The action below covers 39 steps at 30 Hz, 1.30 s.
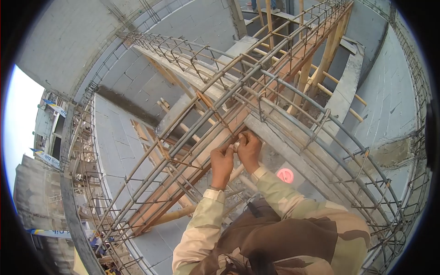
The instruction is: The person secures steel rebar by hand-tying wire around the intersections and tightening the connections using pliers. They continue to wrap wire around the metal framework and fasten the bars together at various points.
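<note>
My left hand [222,161] and my right hand [250,150] are close together, with fingers pinched and thumbs nearly touching. Something small and pale shows between them, too small to name. Just beyond my fingertips runs a wooden formwork board [215,145], under a long cage of steel rebar [250,75] tied with stirrups. A grey board or beam side [284,140] starts beside my right hand and slopes down to the right, beneath another rebar cage [339,123]. Fingertips on the far side are partly hidden.
Grey block walls [389,87] surround the work. Bamboo poles [302,85] prop the formwork, and a plank [341,96] lies across bamboo at the right. A pink round object [284,175] is below my right sleeve. Rebar ends crowd the lower right. Another person's legs [265,5] show at the top.
</note>
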Available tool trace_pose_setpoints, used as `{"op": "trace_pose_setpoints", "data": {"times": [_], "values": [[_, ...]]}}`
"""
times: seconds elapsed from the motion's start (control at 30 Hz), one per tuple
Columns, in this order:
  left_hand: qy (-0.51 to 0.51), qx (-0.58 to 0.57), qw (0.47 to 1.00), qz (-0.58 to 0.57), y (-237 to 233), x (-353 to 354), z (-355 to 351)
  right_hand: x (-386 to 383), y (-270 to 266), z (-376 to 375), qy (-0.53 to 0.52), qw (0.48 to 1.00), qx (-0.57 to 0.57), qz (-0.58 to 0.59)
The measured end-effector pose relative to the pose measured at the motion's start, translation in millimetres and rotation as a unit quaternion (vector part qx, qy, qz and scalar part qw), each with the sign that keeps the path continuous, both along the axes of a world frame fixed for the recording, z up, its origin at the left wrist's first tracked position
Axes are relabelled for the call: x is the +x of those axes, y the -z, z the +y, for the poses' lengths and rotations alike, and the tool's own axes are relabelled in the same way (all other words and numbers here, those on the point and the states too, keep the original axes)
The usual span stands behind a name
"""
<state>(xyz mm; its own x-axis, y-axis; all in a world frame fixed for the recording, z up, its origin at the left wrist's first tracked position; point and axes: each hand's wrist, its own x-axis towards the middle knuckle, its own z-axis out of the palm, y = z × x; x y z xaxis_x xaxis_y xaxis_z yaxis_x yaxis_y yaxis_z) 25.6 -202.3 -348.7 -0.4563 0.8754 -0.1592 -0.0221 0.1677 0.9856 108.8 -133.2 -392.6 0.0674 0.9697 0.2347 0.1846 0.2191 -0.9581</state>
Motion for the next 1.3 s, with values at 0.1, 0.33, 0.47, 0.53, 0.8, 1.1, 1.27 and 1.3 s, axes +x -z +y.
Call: {"op": "trace_pose_setpoints", "data": {"times": [0.1,0.33,0.47,0.53,0.8,1.1,1.27,1.3], "values": [[-0.096,0.060,0.934,0.340,-29.1,30.5,-0.6,-5.1,6.7,-5.2,0.026,0.997,-0.025,0.071],[0.014,-0.054,0.858,0.510,-45.9,24.9,22.5,-10.8,10.5,-5.7,0.066,0.976,-0.071,0.194],[0.009,-0.077,0.839,0.539,-40.8,18.1,32.5,-14.6,2.0,-3.5,0.119,0.970,-0.100,0.186],[0.011,-0.074,0.833,0.548,-43.9,18.1,35.7,-18.0,-3.0,-4.6,0.122,0.966,-0.128,0.189],[-0.012,-0.048,0.832,0.553,-45.0,18.1,41.7,-18.3,-1.6,-11.0,0.079,0.924,-0.184,0.327],[-0.046,-0.062,0.796,0.600,-22.0,16.4,49.8,-12.7,-3.6,-11.6,0.085,0.931,-0.188,0.300],[-0.062,-0.053,0.776,0.625,-14.6,18.8,49.9,-11.0,-18.2,-7.9,0.080,0.900,-0.196,0.382],[-0.063,-0.050,0.775,0.627,-17.0,19.7,50.3,-12.5,-17.8,-6.2,0.077,0.900,-0.197,0.381]]}}
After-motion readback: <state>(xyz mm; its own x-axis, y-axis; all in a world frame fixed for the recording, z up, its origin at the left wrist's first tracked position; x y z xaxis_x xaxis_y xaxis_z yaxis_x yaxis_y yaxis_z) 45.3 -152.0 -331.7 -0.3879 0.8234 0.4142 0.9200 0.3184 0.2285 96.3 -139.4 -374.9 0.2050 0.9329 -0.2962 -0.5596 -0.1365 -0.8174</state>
